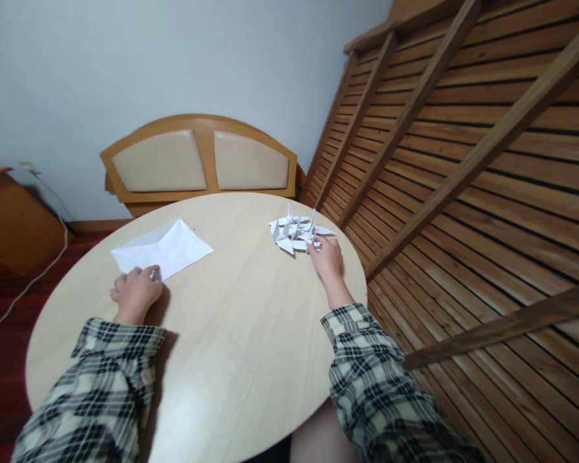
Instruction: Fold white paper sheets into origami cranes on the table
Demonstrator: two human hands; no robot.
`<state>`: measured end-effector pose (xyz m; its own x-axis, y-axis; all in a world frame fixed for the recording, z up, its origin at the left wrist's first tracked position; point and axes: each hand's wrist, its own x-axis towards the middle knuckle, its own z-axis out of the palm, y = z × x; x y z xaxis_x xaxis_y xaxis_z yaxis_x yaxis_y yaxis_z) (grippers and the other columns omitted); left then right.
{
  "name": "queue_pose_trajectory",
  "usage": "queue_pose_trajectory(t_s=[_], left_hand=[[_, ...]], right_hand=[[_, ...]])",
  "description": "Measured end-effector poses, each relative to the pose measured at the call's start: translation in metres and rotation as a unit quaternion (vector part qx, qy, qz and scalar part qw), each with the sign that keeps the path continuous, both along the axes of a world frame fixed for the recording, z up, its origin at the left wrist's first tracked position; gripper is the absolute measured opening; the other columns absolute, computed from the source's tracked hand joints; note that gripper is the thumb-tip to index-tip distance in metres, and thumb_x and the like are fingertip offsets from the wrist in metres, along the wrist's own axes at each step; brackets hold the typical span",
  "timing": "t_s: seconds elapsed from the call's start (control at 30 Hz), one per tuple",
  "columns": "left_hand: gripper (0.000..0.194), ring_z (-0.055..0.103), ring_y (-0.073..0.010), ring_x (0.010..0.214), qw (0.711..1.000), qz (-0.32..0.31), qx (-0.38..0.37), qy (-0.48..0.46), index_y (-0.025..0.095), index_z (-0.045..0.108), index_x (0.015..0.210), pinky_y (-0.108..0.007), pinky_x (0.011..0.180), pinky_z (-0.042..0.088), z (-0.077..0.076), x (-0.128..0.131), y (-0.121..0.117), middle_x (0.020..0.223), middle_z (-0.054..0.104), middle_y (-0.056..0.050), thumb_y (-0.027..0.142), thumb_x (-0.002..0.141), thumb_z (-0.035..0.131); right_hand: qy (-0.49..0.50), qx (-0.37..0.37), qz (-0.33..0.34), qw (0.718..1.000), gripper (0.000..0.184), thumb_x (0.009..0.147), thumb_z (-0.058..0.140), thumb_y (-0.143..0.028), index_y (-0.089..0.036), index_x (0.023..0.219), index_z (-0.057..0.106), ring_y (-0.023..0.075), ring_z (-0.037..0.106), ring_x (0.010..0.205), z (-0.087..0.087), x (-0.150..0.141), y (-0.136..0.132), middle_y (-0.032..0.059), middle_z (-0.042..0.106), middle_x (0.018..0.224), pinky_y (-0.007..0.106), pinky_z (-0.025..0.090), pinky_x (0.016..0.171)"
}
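Note:
White paper sheets (174, 249), creased and lying with corners pointing outward, are on the left of the round table. At their near edge is my left hand (136, 290), its fingers curled and closed on the paper; a small white bit shows by the fingertips. Over on the right stands a cluster of several folded white paper cranes (292, 233), with thin points sticking up. My right hand (329, 257) reaches the near right side of this cluster, thumb and fingers pinched on one paper crane. Part of that crane is hidden behind the fingers.
The round pale wood table (236, 334) fills the middle. Beyond its far edge is a wooden headboard (205, 154) with cream panels. A slatted wooden panel (463, 161) leans close along the right. At left, a white cable (43, 273) runs down past a brown cabinet (14, 225).

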<state>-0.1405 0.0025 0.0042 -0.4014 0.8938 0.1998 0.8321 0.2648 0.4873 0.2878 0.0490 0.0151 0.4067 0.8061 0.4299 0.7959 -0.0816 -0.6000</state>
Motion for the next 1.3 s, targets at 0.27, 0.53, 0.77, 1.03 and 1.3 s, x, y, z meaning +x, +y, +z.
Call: queue_pose_trajectory(t_s=[0.27, 0.53, 0.77, 1.03, 1.3], left_hand=[[0.042, 0.029, -0.0524, 0.132, 0.996, -0.011, -0.025, 0.079, 0.013, 0.055, 0.122, -0.078, 0.094, 0.017, -0.008, 0.011, 0.003, 0.130, 0.051, -0.029, 0.029, 0.085, 0.045], [0.043, 0.036, -0.0384, 0.131, 0.959, -0.217, 0.180, 0.014, 0.016, 0.057, 0.124, -0.061, 0.108, 0.025, 0.010, 0.076, -0.003, 0.136, 0.048, -0.022, 0.019, 0.082, 0.050], [0.034, 0.043, -0.0293, 0.126, 0.914, -0.362, 0.174, -0.060, 0.021, 0.058, 0.121, -0.051, 0.109, 0.031, 0.006, 0.129, -0.022, 0.132, 0.052, -0.013, 0.025, 0.087, 0.051], [0.023, 0.057, -0.0240, 0.101, 0.909, -0.375, 0.129, -0.131, 0.020, 0.062, 0.103, -0.044, 0.094, 0.043, 0.012, 0.155, -0.034, 0.105, 0.065, -0.009, 0.036, 0.094, 0.048], [0.032, 0.056, -0.0196, 0.082, 0.881, -0.364, 0.063, -0.295, 0.014, 0.061, 0.098, -0.034, 0.077, 0.044, 0.010, 0.158, -0.031, 0.092, 0.064, -0.008, 0.043, 0.084, 0.058]], right_hand=[[0.032, 0.064, -0.068, 0.995, 0.026, 0.088, 0.048, -0.033, -0.016, 0.091, 0.068, 0.0243, 0.055, 0.089, 0.003, 0.024, 0.001, 0.0121, 0.062, 0.092, 0.035, 0.040, 0.081], [0.002, -0.002, 0.000, 1.000, 0.026, 0.083, 0.055, -0.030, -0.017, 0.102, 0.068, 0.0274, 0.054, 0.100, -0.004, 0.005, 0.008, 0.0149, 0.060, 0.107, 0.038, 0.041, 0.086], [0.124, 0.188, -0.031, 0.974, 0.029, 0.091, 0.036, -0.035, -0.019, 0.078, 0.056, 0.0215, 0.053, 0.081, 0.009, 0.014, 0.001, 0.0087, 0.059, 0.081, 0.034, 0.042, 0.076], [0.511, 0.076, 0.293, 0.805, 0.035, 0.082, 0.054, -0.056, -0.023, 0.078, 0.047, 0.0101, 0.037, 0.050, 0.004, -0.083, -0.016, -0.0046, 0.046, 0.063, 0.022, 0.031, 0.046], [0.402, 0.009, 0.414, 0.817, 0.032, 0.085, 0.053, -0.049, -0.022, 0.068, 0.046, 0.0120, 0.046, 0.054, -0.011, -0.115, -0.040, -0.0039, 0.046, 0.060, 0.024, 0.038, 0.050]])
